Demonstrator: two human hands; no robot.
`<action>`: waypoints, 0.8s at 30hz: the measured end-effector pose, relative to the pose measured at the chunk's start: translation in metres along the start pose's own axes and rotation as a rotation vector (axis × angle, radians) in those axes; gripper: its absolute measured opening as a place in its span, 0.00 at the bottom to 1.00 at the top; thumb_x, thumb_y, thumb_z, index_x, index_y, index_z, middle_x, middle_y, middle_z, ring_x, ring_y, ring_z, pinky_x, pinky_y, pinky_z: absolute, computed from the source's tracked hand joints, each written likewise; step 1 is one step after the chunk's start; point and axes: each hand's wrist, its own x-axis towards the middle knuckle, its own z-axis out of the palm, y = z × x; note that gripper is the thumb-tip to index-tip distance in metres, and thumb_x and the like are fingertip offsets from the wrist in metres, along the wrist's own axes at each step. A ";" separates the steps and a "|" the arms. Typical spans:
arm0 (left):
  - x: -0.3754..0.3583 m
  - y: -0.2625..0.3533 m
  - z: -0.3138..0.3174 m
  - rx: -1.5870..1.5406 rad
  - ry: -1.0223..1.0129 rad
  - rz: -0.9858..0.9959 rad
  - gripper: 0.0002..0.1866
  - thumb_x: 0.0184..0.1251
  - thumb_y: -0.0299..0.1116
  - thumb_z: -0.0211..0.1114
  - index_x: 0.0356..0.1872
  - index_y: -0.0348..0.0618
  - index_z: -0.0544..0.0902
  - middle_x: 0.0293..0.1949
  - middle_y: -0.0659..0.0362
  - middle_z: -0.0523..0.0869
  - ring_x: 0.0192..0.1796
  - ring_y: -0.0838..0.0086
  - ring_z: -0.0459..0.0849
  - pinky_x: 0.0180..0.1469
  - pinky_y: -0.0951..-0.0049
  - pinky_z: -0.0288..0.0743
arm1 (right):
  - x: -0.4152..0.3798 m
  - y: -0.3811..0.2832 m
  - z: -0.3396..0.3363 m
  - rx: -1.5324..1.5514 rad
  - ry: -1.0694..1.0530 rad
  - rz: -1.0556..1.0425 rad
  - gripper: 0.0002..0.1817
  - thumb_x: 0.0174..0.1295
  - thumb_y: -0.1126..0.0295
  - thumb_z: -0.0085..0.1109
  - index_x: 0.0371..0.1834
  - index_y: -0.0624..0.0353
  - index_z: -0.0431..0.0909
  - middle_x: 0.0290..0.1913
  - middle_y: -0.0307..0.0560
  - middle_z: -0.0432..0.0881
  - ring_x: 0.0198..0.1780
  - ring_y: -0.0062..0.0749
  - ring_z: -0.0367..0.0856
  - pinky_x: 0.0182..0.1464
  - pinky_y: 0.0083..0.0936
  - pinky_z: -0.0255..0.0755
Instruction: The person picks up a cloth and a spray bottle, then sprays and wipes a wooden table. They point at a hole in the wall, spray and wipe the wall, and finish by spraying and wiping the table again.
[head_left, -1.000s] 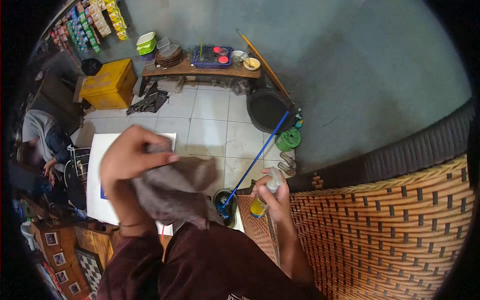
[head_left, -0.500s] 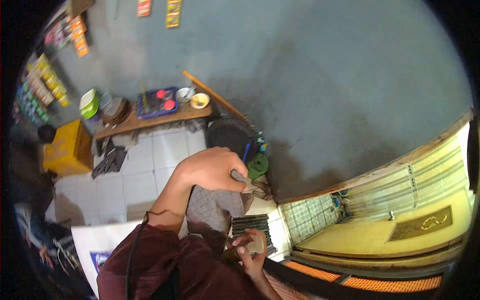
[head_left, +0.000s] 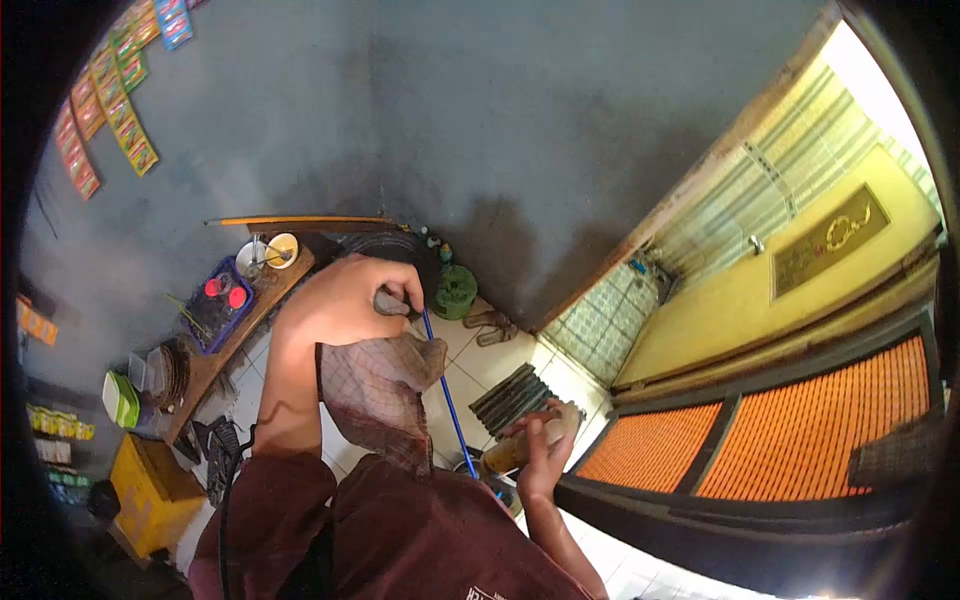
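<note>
My left hand (head_left: 350, 298) is raised in front of me, its fingers pinched on a grey checked cloth (head_left: 375, 390). The cloth hangs down over my dark red shirt. Lower and to the right, my right hand (head_left: 545, 450) is wrapped round a clear container with amber-brown contents (head_left: 507, 455); its exact kind is partly hidden by the fingers. Beyond the right hand a dark ridged object (head_left: 510, 397) lies on the white tiles. A blue pole (head_left: 450, 400) slants down past the cloth's right side.
At the left stands a low wooden bench (head_left: 215, 385) bearing a blue tray (head_left: 207, 335) and bowls (head_left: 283, 250). A yellow box (head_left: 150, 490) is below it. Near the corner sit a green container (head_left: 457, 290) and sandals (head_left: 490, 325). To the right are a yellow door (head_left: 720, 315) and orange-panelled furniture (head_left: 820, 425).
My view has turned right, showing more of the door and orange panels. My left hand has lifted the cloth higher, and the container in my right hand shows more clearly.
</note>
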 end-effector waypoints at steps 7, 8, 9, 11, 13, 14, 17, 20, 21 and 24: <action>0.015 -0.011 0.031 -0.249 0.061 0.157 0.22 0.40 0.17 0.62 0.42 0.43 0.78 0.30 0.57 0.81 0.37 0.66 0.83 0.41 0.70 0.73 | -0.004 0.005 -0.002 -0.066 0.073 -0.016 0.28 0.64 0.61 0.64 0.61 0.61 0.62 0.36 0.44 0.76 0.34 0.31 0.78 0.37 0.31 0.76; 0.020 -0.018 0.036 -0.251 0.074 0.202 0.21 0.40 0.16 0.61 0.41 0.42 0.79 0.30 0.58 0.81 0.38 0.68 0.83 0.42 0.73 0.73 | -0.003 0.006 0.002 -0.071 0.110 -0.023 0.28 0.64 0.62 0.63 0.61 0.62 0.62 0.35 0.44 0.76 0.33 0.31 0.78 0.36 0.30 0.76; 0.028 -0.031 0.039 -0.328 0.040 0.168 0.19 0.43 0.17 0.62 0.40 0.42 0.80 0.30 0.60 0.81 0.39 0.71 0.82 0.43 0.72 0.74 | -0.001 0.009 0.006 -0.078 0.149 -0.031 0.28 0.64 0.63 0.63 0.61 0.62 0.62 0.35 0.45 0.76 0.32 0.30 0.78 0.36 0.29 0.75; 0.048 -0.053 0.034 -0.372 0.024 0.201 0.17 0.46 0.18 0.64 0.40 0.43 0.81 0.32 0.61 0.82 0.39 0.75 0.82 0.43 0.72 0.74 | 0.010 0.015 0.010 -0.036 0.221 -0.057 0.23 0.64 0.71 0.63 0.58 0.63 0.65 0.35 0.44 0.77 0.33 0.28 0.80 0.37 0.26 0.75; 0.065 -0.079 0.020 -0.337 -0.022 0.186 0.16 0.47 0.18 0.64 0.40 0.44 0.81 0.34 0.62 0.82 0.39 0.76 0.82 0.43 0.73 0.74 | 0.021 0.027 0.013 -0.113 0.348 -0.112 0.23 0.63 0.70 0.63 0.58 0.62 0.66 0.35 0.43 0.77 0.33 0.28 0.80 0.37 0.26 0.75; 0.080 -0.093 0.008 -0.289 -0.032 0.160 0.16 0.48 0.19 0.64 0.40 0.44 0.81 0.35 0.63 0.83 0.39 0.78 0.81 0.43 0.74 0.73 | 0.028 0.031 0.011 -0.150 0.422 -0.092 0.24 0.63 0.68 0.64 0.58 0.62 0.67 0.35 0.42 0.77 0.34 0.28 0.79 0.37 0.27 0.76; 0.116 -0.140 -0.018 -0.304 -0.070 0.248 0.15 0.48 0.19 0.65 0.40 0.45 0.81 0.38 0.63 0.83 0.39 0.78 0.81 0.42 0.76 0.72 | 0.048 0.043 -0.009 -0.340 0.635 -0.129 0.25 0.63 0.66 0.64 0.60 0.60 0.66 0.40 0.44 0.76 0.36 0.28 0.79 0.39 0.28 0.76; 0.139 -0.155 -0.047 -0.250 -0.056 0.172 0.16 0.46 0.17 0.61 0.38 0.45 0.79 0.35 0.64 0.82 0.39 0.78 0.80 0.43 0.76 0.71 | 0.060 0.023 -0.010 -0.374 0.816 -0.138 0.25 0.64 0.65 0.63 0.60 0.60 0.66 0.40 0.43 0.77 0.37 0.27 0.78 0.41 0.26 0.74; 0.147 -0.163 -0.056 -0.238 -0.055 0.152 0.17 0.45 0.16 0.59 0.38 0.46 0.78 0.35 0.64 0.81 0.40 0.78 0.80 0.43 0.75 0.71 | 0.061 0.017 -0.010 -0.428 0.853 -0.145 0.25 0.64 0.65 0.63 0.61 0.60 0.66 0.40 0.44 0.77 0.37 0.27 0.78 0.42 0.26 0.74; 0.177 -0.180 -0.069 -0.223 -0.080 0.217 0.18 0.44 0.14 0.56 0.38 0.45 0.77 0.34 0.64 0.80 0.40 0.75 0.81 0.45 0.73 0.71 | 0.053 0.006 0.001 -0.417 0.913 -0.143 0.26 0.64 0.65 0.64 0.62 0.59 0.65 0.45 0.46 0.76 0.38 0.29 0.78 0.45 0.28 0.75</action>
